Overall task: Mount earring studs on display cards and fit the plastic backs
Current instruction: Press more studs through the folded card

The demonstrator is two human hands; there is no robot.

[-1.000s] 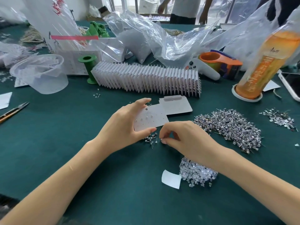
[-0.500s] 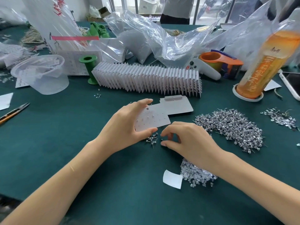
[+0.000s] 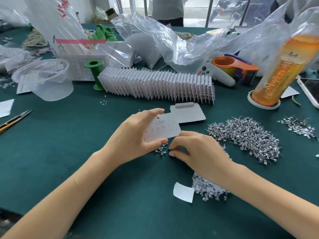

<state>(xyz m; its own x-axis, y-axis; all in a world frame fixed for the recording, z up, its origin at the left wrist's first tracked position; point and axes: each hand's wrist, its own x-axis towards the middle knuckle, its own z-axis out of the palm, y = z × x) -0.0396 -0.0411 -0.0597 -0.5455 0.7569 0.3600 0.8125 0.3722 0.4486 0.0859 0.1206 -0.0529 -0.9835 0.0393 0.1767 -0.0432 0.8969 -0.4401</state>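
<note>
My left hand [image 3: 136,135] holds a white display card [image 3: 164,129] between thumb and fingers, just above the green table; several studs sit in its top row of holes. My right hand [image 3: 195,150] hovers right below the card's lower right corner, thumb and forefinger curled together over a few loose studs [image 3: 161,150] on the table; whether it pinches one is hidden. A big heap of silver studs [image 3: 245,137] lies to the right. A pile of clear plastic backs [image 3: 207,187] lies under my right wrist.
A long row of finished cards [image 3: 155,87] stands behind. A second blank card [image 3: 188,113] lies flat by the held one. An orange bottle [image 3: 279,71], tape dispenser [image 3: 233,69], phone [image 3: 309,90], plastic cup [image 3: 44,80], green spool [image 3: 95,73], snips [image 3: 13,119] and plastic bags surround the work spot.
My right hand has shifted slightly and its thumb and forefinger have closed in over the loose studs below the card. The left hand keeps the card nearly still.
</note>
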